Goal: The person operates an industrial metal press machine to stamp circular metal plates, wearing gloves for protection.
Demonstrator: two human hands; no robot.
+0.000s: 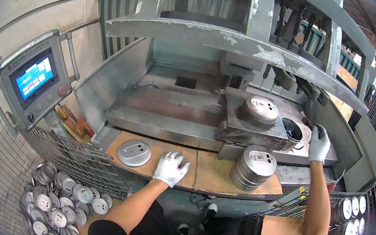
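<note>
My left hand [171, 169], in a white glove, rests on the cardboard sheet [195, 167] along the bench's front edge. Its fingers are loosely bent and apart, with nothing seen in them. To its left lies a round grey metal disc [134, 152] with small slots. A stack of similar discs [253, 167] stands farther right on the cardboard. My right hand [319, 143], also gloved, is raised by the machine's right side, fingers stretched upward and holding nothing that I can see. Nearest to it is a dark open round fixture [292, 132]. Another disc stack [261, 111] sits on the metal block behind.
A grey press frame [234, 39] arches overhead. A control panel [33, 76] with a lit screen stands at the left. Below it, a wire cage [77, 152] borders a heap of loose discs [56, 203]. Several disc stacks [347, 210] fill a wire basket at the lower right.
</note>
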